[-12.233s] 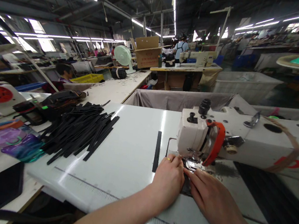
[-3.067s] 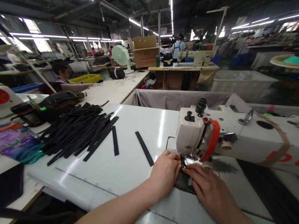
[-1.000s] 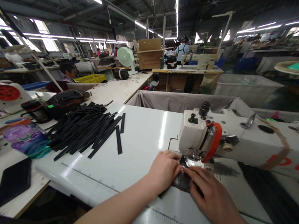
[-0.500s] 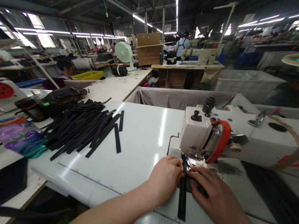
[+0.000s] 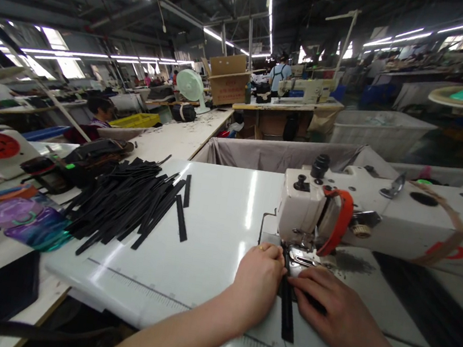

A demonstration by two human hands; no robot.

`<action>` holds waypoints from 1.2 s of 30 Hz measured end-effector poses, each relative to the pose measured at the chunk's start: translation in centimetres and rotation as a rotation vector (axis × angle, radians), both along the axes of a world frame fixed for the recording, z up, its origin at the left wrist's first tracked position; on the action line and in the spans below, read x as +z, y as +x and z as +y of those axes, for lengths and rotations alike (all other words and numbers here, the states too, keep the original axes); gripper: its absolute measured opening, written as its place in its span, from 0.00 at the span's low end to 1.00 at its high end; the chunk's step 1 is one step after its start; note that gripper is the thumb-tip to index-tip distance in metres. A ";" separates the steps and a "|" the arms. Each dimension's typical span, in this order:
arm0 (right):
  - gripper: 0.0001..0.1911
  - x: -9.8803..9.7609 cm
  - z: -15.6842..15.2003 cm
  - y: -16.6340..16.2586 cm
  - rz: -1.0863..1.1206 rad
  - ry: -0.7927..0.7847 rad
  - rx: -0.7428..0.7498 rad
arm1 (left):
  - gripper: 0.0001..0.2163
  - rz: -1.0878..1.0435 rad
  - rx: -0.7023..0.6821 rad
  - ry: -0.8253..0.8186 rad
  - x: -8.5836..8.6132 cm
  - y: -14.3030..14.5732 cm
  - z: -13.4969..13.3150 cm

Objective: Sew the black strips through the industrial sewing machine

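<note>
A narrow black strip (image 5: 287, 313) lies under the needle area of the white sewing machine (image 5: 301, 206), its near end trailing toward me. My left hand (image 5: 258, 280), a ring on one finger, is curled and closed at the strip's left edge, close to the presser foot. My right hand (image 5: 327, 302) pinches the strip's right edge with its fingertips, just in front of the metal plate (image 5: 303, 258). Something dark shows beneath its fingers, too hidden to name. To the left, a loose pile of black strips (image 5: 124, 199) covers part of the white tabletop (image 5: 211, 222).
An orange-red guard (image 5: 339, 223) curves on the machine head. A purple-teal pouch (image 5: 30, 223) sits at the table's left edge. More long black material (image 5: 415, 303) lies at right. Beyond are a green fan (image 5: 191, 84), a cardboard box (image 5: 228, 81) and a person (image 5: 279, 76) standing.
The strip's near end has swung slightly right. My right hand has drawn back a little toward me, uncovering more of the metal plate. My left hand stays by the presser foot.
</note>
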State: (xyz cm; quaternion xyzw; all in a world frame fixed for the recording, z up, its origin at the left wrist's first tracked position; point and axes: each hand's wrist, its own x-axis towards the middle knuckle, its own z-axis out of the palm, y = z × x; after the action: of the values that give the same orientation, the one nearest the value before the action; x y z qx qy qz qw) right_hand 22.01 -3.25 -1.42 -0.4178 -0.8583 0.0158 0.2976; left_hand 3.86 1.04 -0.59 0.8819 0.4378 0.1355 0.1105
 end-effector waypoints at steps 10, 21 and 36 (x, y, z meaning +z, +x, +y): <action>0.12 1.7 -0.9 -0.3 -0.011 -0.167 0.231 | 0.07 0.021 -0.013 0.050 0.0 0.2 0.5; 0.11 0.7 0.1 0.0 -0.011 -0.099 0.116 | 0.08 -0.044 -0.018 0.021 0.1 0.1 0.7; 0.14 -0.5 0.9 -0.7 -0.214 0.151 -0.140 | 0.08 0.046 -0.067 0.152 -0.1 0.2 0.7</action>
State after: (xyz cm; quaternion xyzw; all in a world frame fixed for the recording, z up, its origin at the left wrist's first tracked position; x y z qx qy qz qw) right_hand 21.35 -2.32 -1.93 -0.4524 -0.8527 -0.1143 0.2351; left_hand 4.05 1.77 -0.68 0.9048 0.3989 0.1445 0.0376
